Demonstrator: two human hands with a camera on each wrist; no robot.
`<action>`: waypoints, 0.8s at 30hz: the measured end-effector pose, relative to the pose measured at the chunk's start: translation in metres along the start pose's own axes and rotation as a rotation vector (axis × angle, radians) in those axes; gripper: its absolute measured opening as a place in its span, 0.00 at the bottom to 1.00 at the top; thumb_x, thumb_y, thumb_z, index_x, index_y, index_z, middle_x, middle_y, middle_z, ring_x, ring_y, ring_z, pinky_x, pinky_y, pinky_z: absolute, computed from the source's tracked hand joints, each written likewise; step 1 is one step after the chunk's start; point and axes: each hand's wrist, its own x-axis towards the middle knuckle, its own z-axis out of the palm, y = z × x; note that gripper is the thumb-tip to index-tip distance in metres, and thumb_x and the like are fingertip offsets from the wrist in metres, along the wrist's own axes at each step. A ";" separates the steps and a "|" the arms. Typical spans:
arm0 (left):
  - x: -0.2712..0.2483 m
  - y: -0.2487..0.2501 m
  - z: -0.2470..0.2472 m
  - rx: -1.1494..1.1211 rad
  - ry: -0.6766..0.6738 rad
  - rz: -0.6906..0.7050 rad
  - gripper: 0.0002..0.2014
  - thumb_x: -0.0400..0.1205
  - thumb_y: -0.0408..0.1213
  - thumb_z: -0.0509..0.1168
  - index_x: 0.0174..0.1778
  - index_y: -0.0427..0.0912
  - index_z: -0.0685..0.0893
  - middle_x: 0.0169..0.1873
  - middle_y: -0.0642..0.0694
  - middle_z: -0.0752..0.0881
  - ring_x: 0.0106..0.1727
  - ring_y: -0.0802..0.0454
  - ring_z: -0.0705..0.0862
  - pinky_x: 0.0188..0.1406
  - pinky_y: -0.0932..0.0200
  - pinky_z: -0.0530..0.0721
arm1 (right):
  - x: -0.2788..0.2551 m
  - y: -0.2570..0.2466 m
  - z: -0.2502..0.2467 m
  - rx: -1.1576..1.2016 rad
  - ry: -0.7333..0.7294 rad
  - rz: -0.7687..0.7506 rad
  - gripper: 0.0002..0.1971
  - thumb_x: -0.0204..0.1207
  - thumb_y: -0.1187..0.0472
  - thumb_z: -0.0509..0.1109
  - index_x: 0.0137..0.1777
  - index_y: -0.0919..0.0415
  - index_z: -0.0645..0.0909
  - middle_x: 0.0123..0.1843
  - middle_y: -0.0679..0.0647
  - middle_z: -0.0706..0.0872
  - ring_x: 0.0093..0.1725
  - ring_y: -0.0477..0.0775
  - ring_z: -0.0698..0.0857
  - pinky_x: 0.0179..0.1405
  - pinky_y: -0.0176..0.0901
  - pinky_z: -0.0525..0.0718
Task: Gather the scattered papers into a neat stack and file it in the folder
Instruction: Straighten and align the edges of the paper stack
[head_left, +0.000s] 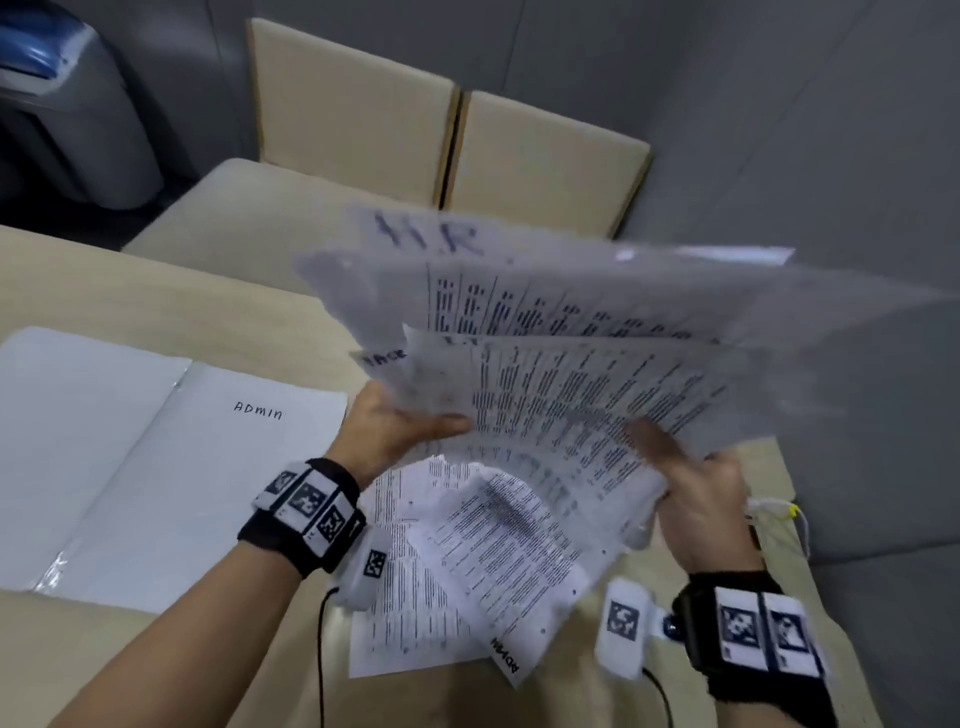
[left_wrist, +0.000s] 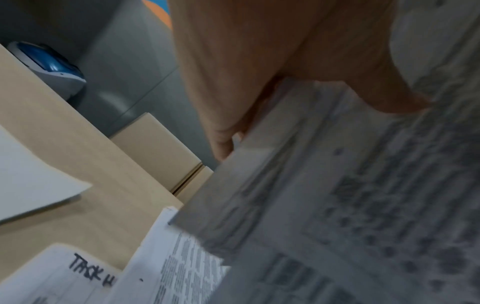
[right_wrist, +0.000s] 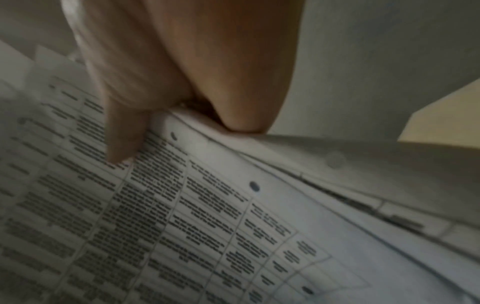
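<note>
A fanned bundle of printed papers (head_left: 582, 374) is held up above the table, blurred by motion. My left hand (head_left: 400, 426) pinches the bundle's left edge, thumb on top; the left wrist view shows the thumb (left_wrist: 384, 90) lying on the sheets (left_wrist: 337, 205). My right hand (head_left: 691, 483) grips the bundle's near right corner, and its thumb (right_wrist: 124, 139) presses on the top printed sheet (right_wrist: 182, 226). Two more printed sheets (head_left: 441, 571) lie on the table under the hands, one marked ADMIN. A white folder (head_left: 156, 457) labelled ADMIN lies open at the left.
The beige table (head_left: 156, 291) ends near cream chairs (head_left: 452, 150) at the back. A grey bin with a blue lid (head_left: 57, 93) stands on the floor at far left. A sheet marked TACK (left_wrist: 64, 273) lies on the table below the left hand.
</note>
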 end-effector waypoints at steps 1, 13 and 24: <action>-0.001 -0.003 0.004 0.009 0.006 0.018 0.22 0.64 0.18 0.78 0.51 0.41 0.86 0.42 0.54 0.94 0.46 0.60 0.93 0.45 0.67 0.89 | 0.000 0.011 0.002 -0.023 0.015 0.038 0.13 0.67 0.63 0.78 0.53 0.57 0.88 0.45 0.42 0.96 0.48 0.42 0.93 0.49 0.36 0.90; 0.010 -0.001 0.027 0.166 0.171 0.147 0.28 0.65 0.39 0.85 0.57 0.39 0.83 0.52 0.40 0.89 0.53 0.49 0.90 0.53 0.53 0.90 | 0.011 0.051 0.010 -0.137 0.109 0.233 0.08 0.75 0.63 0.79 0.50 0.53 0.84 0.44 0.47 0.93 0.43 0.44 0.92 0.41 0.31 0.90; 0.017 -0.027 0.034 0.125 0.245 -0.083 0.26 0.60 0.46 0.85 0.51 0.40 0.89 0.46 0.43 0.94 0.48 0.44 0.93 0.49 0.40 0.92 | 0.004 0.050 0.012 -0.064 0.134 0.143 0.03 0.80 0.65 0.73 0.46 0.57 0.82 0.35 0.47 0.90 0.28 0.34 0.89 0.26 0.24 0.83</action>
